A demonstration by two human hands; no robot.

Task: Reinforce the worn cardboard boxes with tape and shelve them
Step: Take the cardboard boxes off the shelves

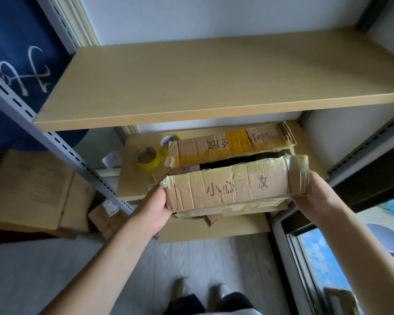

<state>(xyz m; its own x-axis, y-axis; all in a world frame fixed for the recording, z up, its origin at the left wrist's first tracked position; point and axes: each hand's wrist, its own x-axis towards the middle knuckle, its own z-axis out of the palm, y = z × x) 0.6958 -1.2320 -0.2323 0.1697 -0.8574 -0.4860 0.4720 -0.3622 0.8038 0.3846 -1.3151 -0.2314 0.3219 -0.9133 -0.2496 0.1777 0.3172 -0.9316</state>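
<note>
Both hands, left [154, 206] and right [314, 196], grip the box [234, 185] ends below the shelf [191, 87]; its worn bottom could sag open, and contents might drop.

Blue cloth [21, 64] with white marks hangs to my left. Flat cardboard [32, 189] leans below it. Grey plank floor [203, 269] underfoot. Window [323, 264] low on my right.
</note>
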